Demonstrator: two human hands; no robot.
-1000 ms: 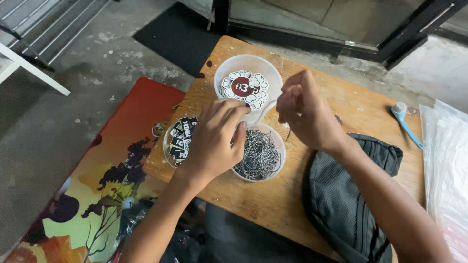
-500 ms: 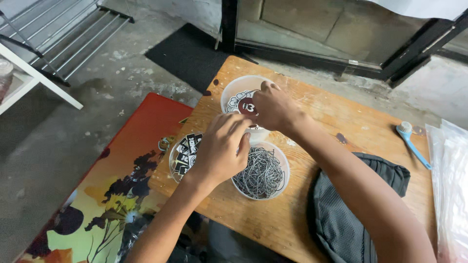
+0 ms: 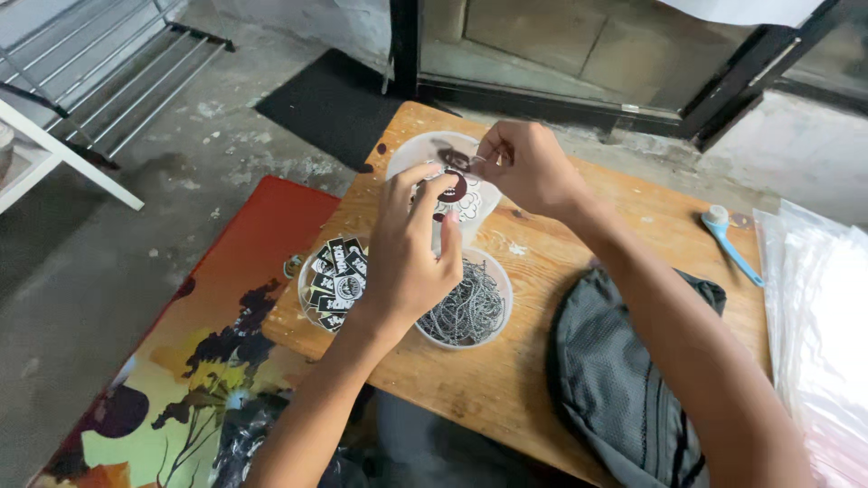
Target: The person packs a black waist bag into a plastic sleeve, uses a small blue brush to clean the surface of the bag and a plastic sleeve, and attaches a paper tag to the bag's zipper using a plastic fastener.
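My right hand [image 3: 533, 167] pinches a small charm [image 3: 455, 159]; my left hand [image 3: 411, 258], fingers spread, hovers over the chain bowl [image 3: 475, 312]; attachment pending

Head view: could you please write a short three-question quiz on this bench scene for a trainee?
1. True or false: the tub of chains lies nearer the person than the tub of round charms.
2. What does the right hand pinch above the table?
A. a small charm
B. the blue tool
C. the grey bag
3. Fill in: the blue tool lies on the table's ____ side, beyond the grey bag.

Key
1. True.
2. A: a small charm, with the left hand raised beside it, its grip unclear.
3. Right.
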